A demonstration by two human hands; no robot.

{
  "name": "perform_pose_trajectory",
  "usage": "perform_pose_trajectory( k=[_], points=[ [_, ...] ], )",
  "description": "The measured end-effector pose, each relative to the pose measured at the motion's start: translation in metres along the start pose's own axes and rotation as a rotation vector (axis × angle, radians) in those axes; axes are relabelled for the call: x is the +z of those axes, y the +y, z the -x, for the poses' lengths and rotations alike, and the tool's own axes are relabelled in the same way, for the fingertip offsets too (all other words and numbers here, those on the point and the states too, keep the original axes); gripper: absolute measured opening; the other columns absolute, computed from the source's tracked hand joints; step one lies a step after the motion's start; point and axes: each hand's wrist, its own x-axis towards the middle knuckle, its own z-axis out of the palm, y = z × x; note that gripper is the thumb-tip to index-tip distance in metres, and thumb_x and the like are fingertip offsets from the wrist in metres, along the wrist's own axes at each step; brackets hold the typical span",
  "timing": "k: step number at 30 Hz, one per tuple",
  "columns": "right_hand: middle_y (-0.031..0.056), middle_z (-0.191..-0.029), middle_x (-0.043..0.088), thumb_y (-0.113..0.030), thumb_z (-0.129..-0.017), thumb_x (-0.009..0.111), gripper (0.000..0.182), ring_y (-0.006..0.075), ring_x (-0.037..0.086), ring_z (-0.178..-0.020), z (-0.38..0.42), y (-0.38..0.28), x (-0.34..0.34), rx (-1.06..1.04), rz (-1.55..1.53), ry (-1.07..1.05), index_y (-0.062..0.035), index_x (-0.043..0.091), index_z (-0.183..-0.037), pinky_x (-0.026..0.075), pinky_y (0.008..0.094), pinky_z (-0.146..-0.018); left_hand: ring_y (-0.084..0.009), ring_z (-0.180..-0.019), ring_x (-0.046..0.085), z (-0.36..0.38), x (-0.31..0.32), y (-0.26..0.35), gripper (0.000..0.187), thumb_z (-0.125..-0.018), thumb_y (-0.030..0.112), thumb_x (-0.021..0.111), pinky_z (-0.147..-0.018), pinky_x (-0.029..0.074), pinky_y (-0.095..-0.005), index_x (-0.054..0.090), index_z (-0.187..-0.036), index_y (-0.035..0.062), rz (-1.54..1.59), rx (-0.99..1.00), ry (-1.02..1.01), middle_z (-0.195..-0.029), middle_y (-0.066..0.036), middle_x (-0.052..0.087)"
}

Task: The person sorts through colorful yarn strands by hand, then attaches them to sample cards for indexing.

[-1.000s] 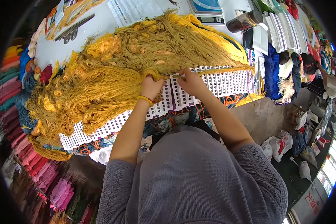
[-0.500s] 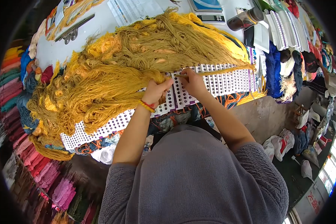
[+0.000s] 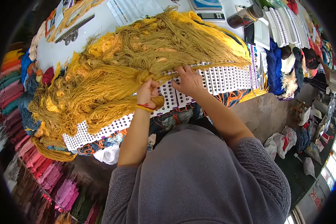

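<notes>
My left hand is closed on a thick hank of mustard yarn, whose loose end bulges above and below the fist. My right hand has its fingers bent around a thin length of the yarn stretched between the hands; the fingertips are partly hidden. Under both hands lies a row of white cards with dark round holes. A long strand crosses the cards to the right. Behind the hands spreads a big tangled heap of olive and yellow yarn.
A digital scale and a dark jar stand at the back of the table. Printed sheets and a metal clip lie farther left. Blue hanks hang at the right, pink ones at lower left. Bags sit on the floor.
My left hand has shifted slightly left and down with the hank, which now bunches above the fist. My right hand has turned, its fingers moving a little left. The view has shifted slightly.
</notes>
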Motion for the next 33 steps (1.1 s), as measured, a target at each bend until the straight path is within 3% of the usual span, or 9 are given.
perform_pose_trajectory(
  k=[7,13,18,19,20,21,23,25,33],
  points=[
    [0.0111,-0.088,0.052,-0.041,-0.068,0.061,0.042,0.0283,0.058,-0.075,-0.001,0.004,0.007,-0.011,0.024,-0.009,-0.0132,0.051,-0.098,0.049,0.0389,-0.059,-0.0087,-0.039,0.026,0.020,-0.125,0.137,0.021,-0.073,0.009,0.045,-0.035,0.019,-0.0236,0.036,-0.055,0.0138,-0.271,0.322,0.048,-0.047,0.003,0.030],
    [0.0135,-0.095,0.052,-0.041,-0.071,0.059,0.046,0.0292,0.058,-0.082,-0.002,0.004,-0.011,0.047,-0.048,-0.145,-0.0124,0.051,-0.105,0.048,0.0397,-0.066,-0.0099,-0.047,0.047,0.081,-0.194,0.261,0.029,-0.083,0.030,0.051,-0.034,0.031,-0.0198,0.056,-0.086,0.0016,-0.466,0.516,0.846,-0.060,-0.002,0.051],
    [0.0120,-0.100,0.054,-0.039,-0.075,0.057,0.044,0.0284,0.058,-0.084,0.010,-0.005,-0.037,0.006,-0.495,-0.146,-0.0082,0.052,-0.106,0.046,0.0374,-0.073,-0.0223,-0.098,0.051,0.065,-0.030,0.135,0.044,-0.086,0.042,0.043,-0.084,0.041,-0.0342,0.052,-0.107,0.0047,-0.826,0.256,-0.005,-0.103,-0.010,0.054],
    [0.0095,-0.095,0.056,-0.038,-0.075,0.058,0.041,0.0243,0.058,-0.078,0.013,-0.017,-0.059,0.073,-0.672,-0.210,-0.0070,0.054,-0.103,0.046,0.0341,-0.070,-0.0218,-0.102,0.050,0.046,-0.010,0.104,0.046,-0.088,0.040,0.040,-0.085,0.041,-0.0351,0.048,-0.115,0.0036,-1.456,0.697,-0.219,-0.107,-0.011,0.054],
    [0.0089,-0.089,0.057,-0.031,-0.078,0.057,0.036,0.0199,0.055,-0.070,0.016,-0.023,-0.076,0.071,-0.824,-0.289,-0.0056,0.054,-0.103,0.045,0.0309,-0.066,-0.0217,-0.104,0.049,0.073,0.053,0.087,0.047,-0.088,0.038,0.041,-0.088,0.039,-0.0339,0.046,-0.118,0.0020,-1.264,0.335,-0.196,-0.111,-0.014,0.053],
    [0.0067,-0.086,0.057,-0.025,-0.080,0.056,0.030,0.0146,0.053,-0.068,0.019,-0.017,-0.071,-0.003,-0.939,-0.232,-0.0030,0.054,-0.100,0.044,0.0276,-0.063,-0.0128,-0.048,0.044,0.080,0.082,0.063,0.042,-0.089,0.042,0.035,-0.046,0.044,-0.0272,0.045,-0.123,0.0206,-1.083,0.237,-0.292,-0.088,-0.007,0.056],
    [0.0021,-0.079,0.056,-0.013,-0.084,0.051,0.017,0.0069,0.050,-0.065,0.027,-0.010,-0.095,0.061,-1.161,-0.255,0.0001,0.053,-0.096,0.043,0.0227,-0.059,-0.0124,-0.079,0.051,0.086,0.128,0.030,0.043,-0.092,0.033,0.036,-0.070,0.044,-0.0250,0.041,-0.125,0.0056,-0.829,0.593,-0.437,-0.101,-0.006,0.053],
    [-0.0005,-0.072,0.054,-0.010,-0.086,0.047,0.014,0.0058,0.048,-0.059,0.032,-0.003,-0.123,0.080,-1.327,-0.156,0.0006,0.054,-0.091,0.041,0.0205,-0.054,-0.0128,-0.095,0.048,0.102,0.147,0.034,0.045,-0.092,0.030,0.037,-0.081,0.040,-0.0258,0.038,-0.125,-0.0008,-0.364,0.191,-0.557,-0.113,-0.007,0.049],
    [0.0010,-0.071,0.054,-0.010,-0.084,0.053,0.012,0.0072,0.048,-0.054,0.043,0.004,-0.160,0.052,-1.507,-0.338,-0.0002,0.054,-0.092,0.040,0.0204,-0.051,-0.0201,-0.099,0.053,0.130,0.158,0.037,0.046,-0.092,0.030,0.034,-0.084,0.042,-0.0337,0.041,-0.119,-0.0065,-0.026,0.157,-0.548,-0.114,-0.014,0.051]
  ],
)
